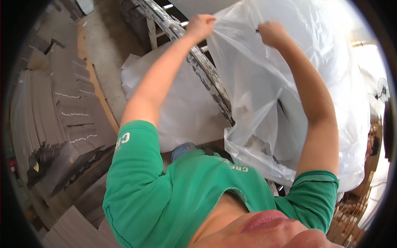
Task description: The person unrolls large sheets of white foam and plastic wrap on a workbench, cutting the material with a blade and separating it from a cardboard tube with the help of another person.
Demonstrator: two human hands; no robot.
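Clear plastic sheeting (pixel 248 70) hangs in loose folds over a large pale bulk in front of me and to the right. My left hand (pixel 200 28) is closed on its upper left edge and pulls it into taut creases. A short way to the right, my right hand (pixel 273 34) makes a fist close against the plastic. A small dark tip (pixel 257 30) sticks out of that fist; the rest of it is hidden by the fingers. Both arms are stretched far forward.
A worn beam (pixel 209 78) with flaking paint runs diagonally below my hands. Beside it lies a white sheet (pixel 186 109). Stacks of flat grey cardboard (pixel 74 107) fill the left side. Brown cardboard stacks (pixel 351 213) and a fan (pixel 382 87) stand at the right.
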